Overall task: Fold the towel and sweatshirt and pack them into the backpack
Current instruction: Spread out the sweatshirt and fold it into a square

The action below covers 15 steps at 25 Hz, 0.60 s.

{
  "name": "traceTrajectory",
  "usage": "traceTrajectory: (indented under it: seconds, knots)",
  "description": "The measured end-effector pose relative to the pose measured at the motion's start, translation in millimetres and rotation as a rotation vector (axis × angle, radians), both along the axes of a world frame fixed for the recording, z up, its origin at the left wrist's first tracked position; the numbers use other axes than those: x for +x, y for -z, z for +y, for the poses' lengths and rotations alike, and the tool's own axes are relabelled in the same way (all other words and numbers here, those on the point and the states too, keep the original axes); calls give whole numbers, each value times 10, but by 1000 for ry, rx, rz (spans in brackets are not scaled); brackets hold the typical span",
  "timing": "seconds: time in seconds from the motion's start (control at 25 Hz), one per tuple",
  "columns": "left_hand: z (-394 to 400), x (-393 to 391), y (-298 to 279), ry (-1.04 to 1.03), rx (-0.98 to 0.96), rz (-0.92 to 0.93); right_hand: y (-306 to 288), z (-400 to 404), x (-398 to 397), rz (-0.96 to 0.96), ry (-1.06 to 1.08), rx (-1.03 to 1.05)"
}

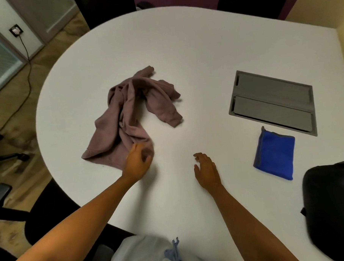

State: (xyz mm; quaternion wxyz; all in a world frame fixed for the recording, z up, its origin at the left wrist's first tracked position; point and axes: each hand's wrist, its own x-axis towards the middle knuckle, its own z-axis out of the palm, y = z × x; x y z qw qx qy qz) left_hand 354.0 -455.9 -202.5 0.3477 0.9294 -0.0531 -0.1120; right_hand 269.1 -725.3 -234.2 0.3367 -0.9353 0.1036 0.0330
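Note:
A mauve sweatshirt point(127, 114) lies crumpled on the white table point(193, 50), left of centre. My left hand point(136, 161) is at its near corner, fingers curled onto the hem fabric. My right hand point(206, 169) hovers over bare table to the right of the sweatshirt, fingers loosely bent and holding nothing. A blue towel point(273, 154) lies folded into a rectangle at the right. The black backpack point(332, 208) sits at the table's right edge, partly cut off by the frame.
A grey cable hatch point(272, 102) is set into the table behind the towel. Black office chairs point(46, 214) stand at the near left. A cable point(27, 63) runs across the wooden floor from a wall socket.

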Motion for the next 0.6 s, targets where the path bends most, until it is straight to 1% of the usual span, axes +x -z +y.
traceTrajectory:
  seconds: [0.12,0.16,0.24,0.32,0.44,0.48,0.52,0.56,0.6]
  knots:
    - [447,223,-103,-186,62,-158,-60,365,266,0,-52,23]
    - [595,287,-111,-244,89,-173,-77,489,342,-1,-76,21]
    - [847,384,-127,-360,175,-129,-94,723,463,-13,-142,5]
    - [1114,476,-74,-420,264,-53,-112,945,564,-29,-215,-17]
    - [1468,610,66,-501,344,127,-109,1232,722,-38,-277,-11]
    - [1549,667,102,-536,339,187,-104,1300,768,-40,-290,-5]
    - [1615,728,120,-567,308,201,-106,1357,805,-44,-302,6]
    - [1658,781,116,-585,230,172,-120,1395,839,-52,-309,18]
    - [1680,826,86,-592,103,144,-151,1421,882,-65,-313,30]
